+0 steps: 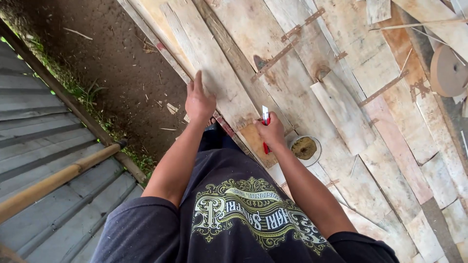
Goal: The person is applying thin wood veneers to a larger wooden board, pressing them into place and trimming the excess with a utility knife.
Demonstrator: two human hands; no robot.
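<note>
My left hand (pixel 199 101) lies flat, fingers together and pointing away, on a long pale wooden strip (pixel 204 63) at the near edge of a plank workbench (pixel 302 92). My right hand (pixel 271 130) grips a red-handled utility knife (pixel 265 117), its blade pointing up and away, over the bench just right of that strip. The knife's red handle shows again below the fist.
A small white bowl of brownish stuff (pixel 304 147) sits right of my right hand. Perforated metal strips (pixel 278 57) and loose board offcuts (pixel 342 112) lie across the bench. A brown tape roll (pixel 448 72) rests far right. Dirt ground, corrugated sheeting (pixel 34 141) and a bamboo pole (pixel 53 181) are left.
</note>
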